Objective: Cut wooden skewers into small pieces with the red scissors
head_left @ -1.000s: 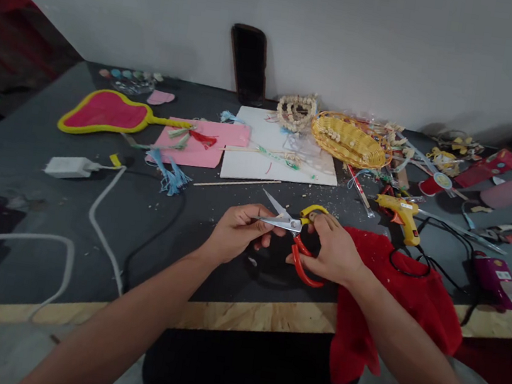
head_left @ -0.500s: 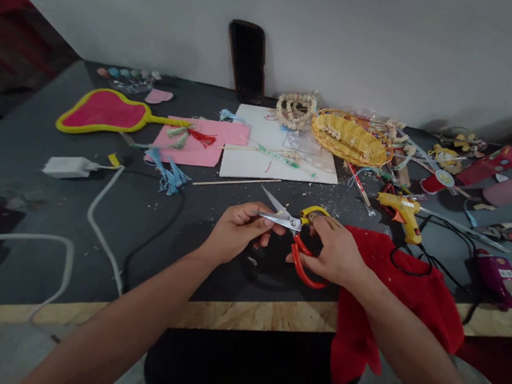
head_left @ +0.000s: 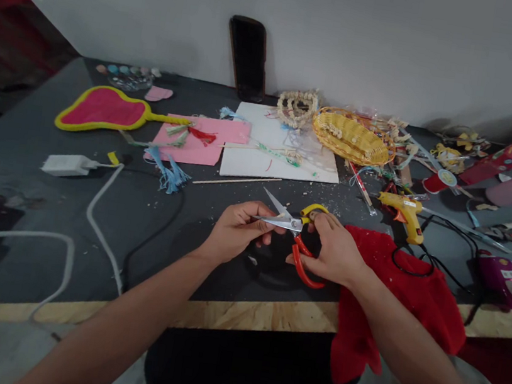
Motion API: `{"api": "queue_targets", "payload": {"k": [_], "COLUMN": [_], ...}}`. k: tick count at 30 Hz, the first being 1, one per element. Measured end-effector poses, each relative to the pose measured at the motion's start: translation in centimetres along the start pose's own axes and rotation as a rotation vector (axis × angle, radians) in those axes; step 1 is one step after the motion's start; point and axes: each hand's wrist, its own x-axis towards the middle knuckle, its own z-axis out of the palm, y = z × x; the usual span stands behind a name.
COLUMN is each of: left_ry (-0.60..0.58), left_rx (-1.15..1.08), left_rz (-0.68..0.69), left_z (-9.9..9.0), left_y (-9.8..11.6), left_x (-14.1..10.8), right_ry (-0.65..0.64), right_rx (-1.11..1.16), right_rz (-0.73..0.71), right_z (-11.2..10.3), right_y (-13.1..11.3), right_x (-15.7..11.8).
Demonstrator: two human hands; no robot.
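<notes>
Dark grey, the worktop (head_left: 68, 207) carries a red cloth (head_left: 417, 297) at its near edge. Left of it, scissors (head_left: 294, 224) hang over the worktop, long axis crosswise, parted blades (head_left: 283, 222) pointing left and slightly away. The right hand (head_left: 336, 248) grips their handles (head_left: 299, 267); the left hand (head_left: 238, 231) pinches a small, mostly hidden piece (head_left: 282, 215).

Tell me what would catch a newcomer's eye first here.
The open scissors, central, in the grip of the right hand and pointing toward the left hand. Then the bright red cloth, draped over the table's front edge under the right forearm, and the yellow-rimmed pink paddle farther back on the left.
</notes>
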Motion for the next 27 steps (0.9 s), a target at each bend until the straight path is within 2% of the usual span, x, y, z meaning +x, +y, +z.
{"api": "queue_targets", "payload": {"k": [15, 21, 27], "left_ry": [0.024, -0.042, -0.031], "left_rx": [-0.032, 0.02, 0.023], "left_rz": [0.001, -0.013, -0.008], "left_z": [0.13, -0.07, -0.16], "left_y": [0.13, 0.13, 0.04], "left_x": [-0.14, -0.13, 0.02], "right_ry": [0.013, 0.007, -0.019], "right_rx": [0.0, -0.014, 0.002], "right_rz": [0.04, -0.007, -0.003], "right_z": [0.04, 0.11, -0.06], "right_y": [-0.04, 0.18, 0.08], "right_x": [-0.23, -0.07, -0.01]}}
